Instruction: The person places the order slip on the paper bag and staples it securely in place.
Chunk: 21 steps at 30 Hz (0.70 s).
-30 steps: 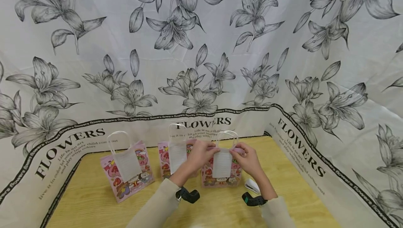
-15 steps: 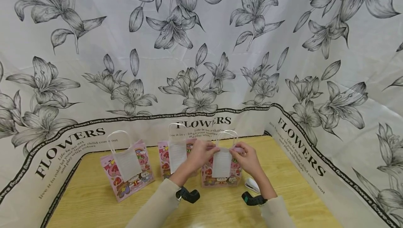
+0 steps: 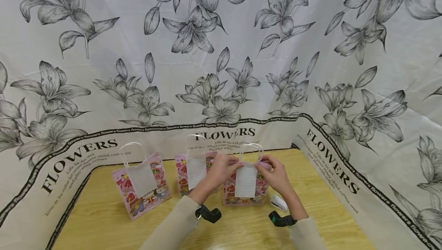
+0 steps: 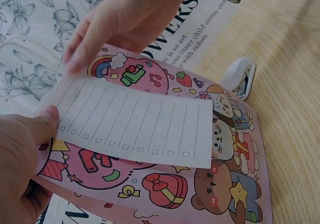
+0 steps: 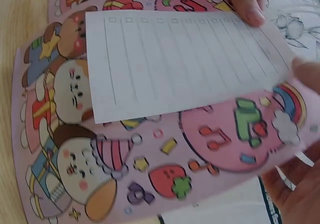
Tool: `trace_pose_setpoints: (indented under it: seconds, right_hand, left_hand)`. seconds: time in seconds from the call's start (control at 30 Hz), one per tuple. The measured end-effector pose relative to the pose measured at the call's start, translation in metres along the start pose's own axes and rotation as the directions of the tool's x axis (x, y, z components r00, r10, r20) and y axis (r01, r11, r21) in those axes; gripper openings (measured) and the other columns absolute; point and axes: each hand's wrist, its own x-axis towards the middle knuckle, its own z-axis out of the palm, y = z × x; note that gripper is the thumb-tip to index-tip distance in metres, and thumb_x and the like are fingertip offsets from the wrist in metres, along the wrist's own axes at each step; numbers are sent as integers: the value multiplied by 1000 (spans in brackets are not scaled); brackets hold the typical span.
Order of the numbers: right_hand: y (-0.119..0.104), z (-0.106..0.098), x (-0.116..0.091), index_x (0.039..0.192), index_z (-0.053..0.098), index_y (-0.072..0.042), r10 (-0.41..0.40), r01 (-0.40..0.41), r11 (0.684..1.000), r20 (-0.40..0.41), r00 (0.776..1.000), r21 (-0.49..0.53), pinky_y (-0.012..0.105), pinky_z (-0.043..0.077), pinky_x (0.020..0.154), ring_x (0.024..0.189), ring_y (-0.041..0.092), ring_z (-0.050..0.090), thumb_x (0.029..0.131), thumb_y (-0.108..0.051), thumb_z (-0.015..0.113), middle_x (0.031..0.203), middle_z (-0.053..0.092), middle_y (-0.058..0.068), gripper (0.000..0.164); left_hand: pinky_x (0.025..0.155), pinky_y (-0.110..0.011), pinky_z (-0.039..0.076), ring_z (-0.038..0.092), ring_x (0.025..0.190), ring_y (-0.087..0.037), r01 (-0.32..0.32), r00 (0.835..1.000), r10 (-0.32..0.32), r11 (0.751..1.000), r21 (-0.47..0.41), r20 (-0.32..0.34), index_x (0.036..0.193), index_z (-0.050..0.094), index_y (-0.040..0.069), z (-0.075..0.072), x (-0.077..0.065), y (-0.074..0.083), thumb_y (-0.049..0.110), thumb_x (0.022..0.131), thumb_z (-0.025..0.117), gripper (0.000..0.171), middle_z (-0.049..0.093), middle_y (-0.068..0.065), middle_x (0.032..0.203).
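A pink gift bag (image 3: 229, 198) with cartoon animals and white handles stands upright on the table. A white lined sheet (image 3: 246, 181), with a row of small checkboxes, lies against its front near the top. My left hand (image 3: 222, 171) pinches the sheet's upper left corner and the bag's rim, thumb in front. At the other corner, my right hand (image 3: 275, 172) pinches the sheet and rim the same way. In the left wrist view the sheet's (image 4: 145, 124) lower end lifts off the bag. The right wrist view shows the left thumb (image 5: 252, 16) on the sheet.
Two similar bags, one at the left (image 3: 141, 188) and one in the middle (image 3: 181, 165), each carry a white sheet in front. A white stapler (image 3: 279, 203) lies beside the right forearm. Flower-printed cloth (image 3: 221, 89) walls the wooden table (image 3: 103, 219) at back and sides.
The head view has shifted slightly. Both hands keep their hold on the sheet and the bag's rim; the sheet's lower edge sits very slightly lower against the bag.
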Motion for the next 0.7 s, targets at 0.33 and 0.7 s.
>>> trace_pose_setpoints:
  seconds: [0.33,0.7]
  right_hand:
    - [59,-37,-38,122,59,0,243,-234,950,17,970,-205,44,49,86,107,34,57,101,-38,53,116,62,18,44]
    - [97,-27,-78,115,64,0,444,-358,829,114,889,-430,41,50,71,88,25,62,73,-38,85,103,66,11,60]
  left_hand:
    - [55,-17,50,66,68,-1,-39,999,39,999,8,25,98,76,7,-3,4,-4,21,92,68,17,73,0,88]
    - [44,-18,32,36,42,-4,-122,989,117,991,51,95,85,76,12,-9,11,-6,21,94,66,16,58,5,58]
